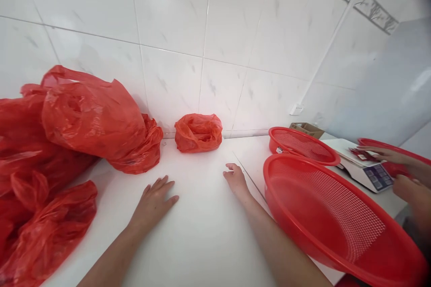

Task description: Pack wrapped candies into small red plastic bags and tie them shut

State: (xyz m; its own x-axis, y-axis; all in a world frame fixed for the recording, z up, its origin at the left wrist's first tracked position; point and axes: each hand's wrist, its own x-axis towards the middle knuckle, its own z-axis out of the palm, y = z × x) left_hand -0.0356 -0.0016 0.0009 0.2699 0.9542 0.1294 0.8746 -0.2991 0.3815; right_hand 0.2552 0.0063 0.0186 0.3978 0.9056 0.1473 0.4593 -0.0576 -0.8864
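My left hand [154, 201] lies on the white table [195, 242], fingers spread, holding nothing. To its left are large red plastic bags [90, 116], piled and crumpled. My right hand [236, 180] is over the table with its fingers slightly curled and apart, and nothing shows in it. Between and beyond both hands, a small red plastic bag [198, 133] sits against the wall with its top open. Right of my right forearm stands a big red mesh basket [310, 206], its inside showing no contents.
A second red basket [303, 143] stands behind the big one, near a cardboard box [307, 129]. At the right, a co-worker's hands [387, 154] handle small red packets [363, 154] on a digital scale [375, 177]. A tiled wall [175, 71] bounds the table's back.
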